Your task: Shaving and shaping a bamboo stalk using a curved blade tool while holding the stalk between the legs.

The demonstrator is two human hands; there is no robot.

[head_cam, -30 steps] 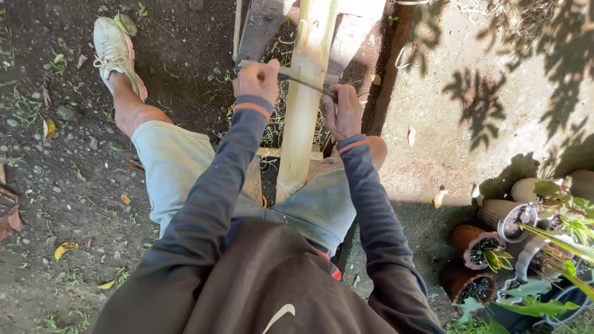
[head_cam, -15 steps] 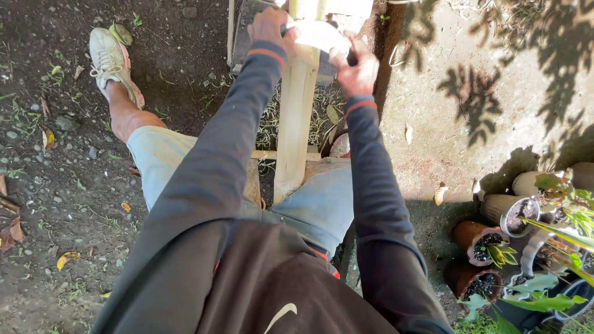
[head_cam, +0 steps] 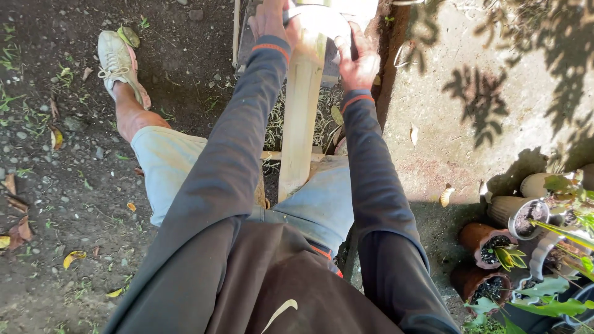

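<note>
Both the left hand (head_cam: 270, 20) and right hand (head_cam: 359, 59) clamp a curved metal blade (head_cam: 322, 15) across the pale, stripped bamboo pole (head_cam: 301, 124) between the knees; a slip could gouge the thigh.

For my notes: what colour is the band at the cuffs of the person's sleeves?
Orange, on dark grey sleeves; the head view shows it at the left cuff and right cuff.

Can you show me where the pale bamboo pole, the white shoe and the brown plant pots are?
bamboo pole (head_cam: 301, 117), head view, middle of its peeled shaft.
white shoe (head_cam: 116, 60), head view, laced top.
brown plant pots (head_cam: 479, 236), head view, side of the upper pot.
</note>
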